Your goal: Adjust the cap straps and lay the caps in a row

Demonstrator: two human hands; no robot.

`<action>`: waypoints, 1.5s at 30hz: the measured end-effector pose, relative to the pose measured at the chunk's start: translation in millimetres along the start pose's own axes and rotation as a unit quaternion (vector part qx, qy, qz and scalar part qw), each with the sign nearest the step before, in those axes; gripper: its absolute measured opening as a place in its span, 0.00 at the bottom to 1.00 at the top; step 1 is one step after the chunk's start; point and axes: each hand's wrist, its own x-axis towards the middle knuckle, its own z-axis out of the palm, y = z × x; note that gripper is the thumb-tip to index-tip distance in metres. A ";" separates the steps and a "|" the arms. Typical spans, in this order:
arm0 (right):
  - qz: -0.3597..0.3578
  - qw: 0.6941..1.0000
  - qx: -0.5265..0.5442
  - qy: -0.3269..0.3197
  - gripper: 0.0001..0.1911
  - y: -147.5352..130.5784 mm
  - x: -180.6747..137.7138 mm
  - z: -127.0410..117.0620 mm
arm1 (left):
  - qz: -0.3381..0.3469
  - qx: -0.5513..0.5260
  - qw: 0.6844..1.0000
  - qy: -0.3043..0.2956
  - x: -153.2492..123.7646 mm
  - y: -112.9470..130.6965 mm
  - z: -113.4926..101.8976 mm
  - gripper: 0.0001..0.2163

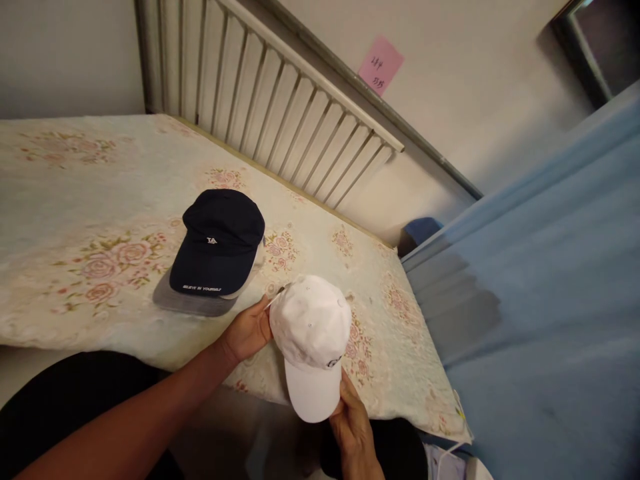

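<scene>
I hold a white baseball cap [311, 333] over the near edge of a floral mattress [75, 200]. My left hand [247, 330] grips the back of its crown, fingers closed on the fabric. My right hand [353, 423] pinches the brim from below at the front right. A navy cap [220, 240] with small white lettering lies on the mattress to the left, stacked on top of a grey cap [185, 301] whose brim shows beneath it.
A white slatted bed rail [280, 87] runs along the wall behind the mattress. A pink note [381, 65] is stuck on the wall. A blue curtain [550, 300] hangs at the right. My dark-clothed legs [75, 400] are below.
</scene>
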 end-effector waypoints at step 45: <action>0.072 0.988 0.132 0.027 0.20 -10.0 6.4 -4.9 | -0.134 0.046 0.989 0.035 -5.8 2.3 -1.6 0.19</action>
